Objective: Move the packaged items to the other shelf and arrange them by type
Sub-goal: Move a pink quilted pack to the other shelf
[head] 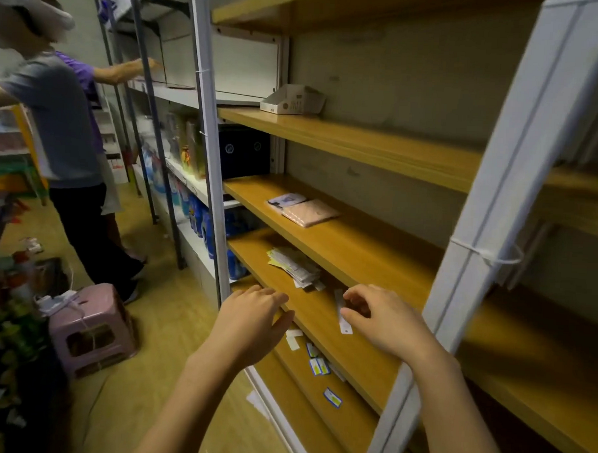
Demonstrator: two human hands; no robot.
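My right hand (386,319) pinches a thin white packaged strip (342,315) above the front of a wooden shelf board (337,334). My left hand (252,318) hovers open at that board's front edge, fingers spread, holding nothing. A loose pile of small packets (294,265) lies further back on the same board. One shelf up, a pink flat pack (310,213) and a white-and-purple pack (286,200) lie side by side. On the board below, several small blue-and-yellow packets (319,366) and white ones (293,339) are scattered.
Grey metal uprights (210,147) (479,234) frame the shelf bay. An open white carton (293,99) sits on a higher board. Two people (65,130) stand at the left by neighbouring racks. A pink plastic stool (92,330) and cluttered goods stand on the floor at left.
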